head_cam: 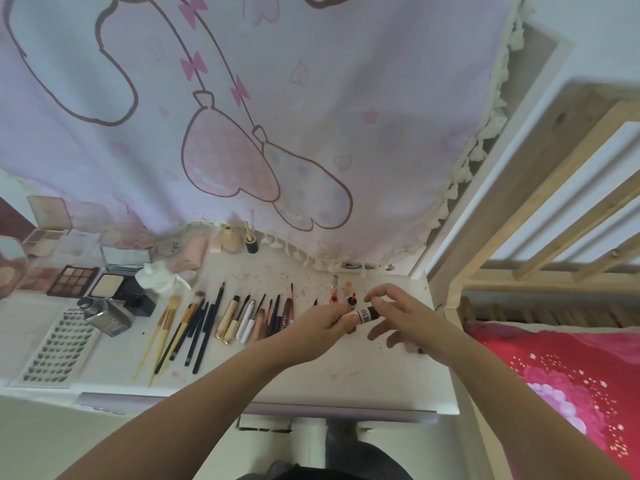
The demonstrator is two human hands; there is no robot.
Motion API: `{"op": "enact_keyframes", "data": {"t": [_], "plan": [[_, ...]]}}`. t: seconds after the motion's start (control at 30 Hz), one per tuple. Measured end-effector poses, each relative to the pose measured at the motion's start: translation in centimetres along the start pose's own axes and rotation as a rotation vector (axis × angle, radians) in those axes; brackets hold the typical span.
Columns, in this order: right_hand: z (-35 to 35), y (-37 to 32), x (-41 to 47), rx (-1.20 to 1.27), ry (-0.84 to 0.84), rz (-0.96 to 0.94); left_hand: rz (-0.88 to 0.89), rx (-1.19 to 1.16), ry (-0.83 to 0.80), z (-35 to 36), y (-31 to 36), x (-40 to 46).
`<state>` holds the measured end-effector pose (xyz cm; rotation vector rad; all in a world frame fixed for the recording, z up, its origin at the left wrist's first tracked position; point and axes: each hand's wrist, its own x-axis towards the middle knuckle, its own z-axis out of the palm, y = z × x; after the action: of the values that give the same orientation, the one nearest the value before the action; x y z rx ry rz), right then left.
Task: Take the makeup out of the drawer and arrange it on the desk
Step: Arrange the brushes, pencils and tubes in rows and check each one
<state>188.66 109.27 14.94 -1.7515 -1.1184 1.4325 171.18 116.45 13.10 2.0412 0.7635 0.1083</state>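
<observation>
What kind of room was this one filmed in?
Probably a bedroom or dorm: a white desk beside a pale wooden bed frame with red floral bedding, and a pink cartoon-print curtain behind.

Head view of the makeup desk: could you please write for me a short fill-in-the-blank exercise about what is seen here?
1. The small dark tube is held by ____ hands, the left hand and the right hand.
2. The row of brushes lies on the desk to the ____ of the hands.
3. The powder compact has its lid ____.
Missing words: both; left; open.
</observation>
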Motion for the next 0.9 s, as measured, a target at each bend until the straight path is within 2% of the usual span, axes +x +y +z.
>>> {"op": "enact_keyframes", "data": {"t": [0.07, 0.13, 0.27, 0.37, 0.43, 0.57, 0.73, 0.8, 0.9], "plan": [[0.0, -0.3, 0.3, -0.102, 0.003, 0.114, 0.002, 0.03, -0.007, 0.1, -0.1, 0.1], [0.0, -0.2, 0.6, -0.161, -0.01, 0.142, 0.001, 0.042, -0.006, 0.1, -0.1, 0.1], [-0.9, 0.2, 0.6, -0.046, -0.109, 0.036, -0.002, 0.043, 0.0, 0.2, -0.4, -0.1], [-0.7, -0.3, 0.5, -0.011, -0.161, 0.136, 0.003, 0.067, -0.002, 0.4, -0.3, 0.0], [-0.4, -0.5, 0.8, -0.07, -0.115, 0.185, 0.003, 0.085, -0.006, 0.4, -0.2, 0.1], [-1.0, 0.1, 1.0, -0.107, -0.132, 0.064, 0.007, 0.072, -0.007, 0.2, -0.2, 0.1], [-0.9, -0.4, 1.3, -0.168, -0.097, 0.143, 0.016, 0.11, 0.015, 0.4, -0.5, 0.4], [-1.1, -0.5, 1.4, -0.217, -0.091, 0.116, 0.018, 0.126, 0.012, 0.5, -0.7, 0.5], [-1.7, -0.5, 1.3, -0.164, -0.163, 0.072, 0.029, 0.109, 0.007, 0.5, -0.8, 0.4]]}}
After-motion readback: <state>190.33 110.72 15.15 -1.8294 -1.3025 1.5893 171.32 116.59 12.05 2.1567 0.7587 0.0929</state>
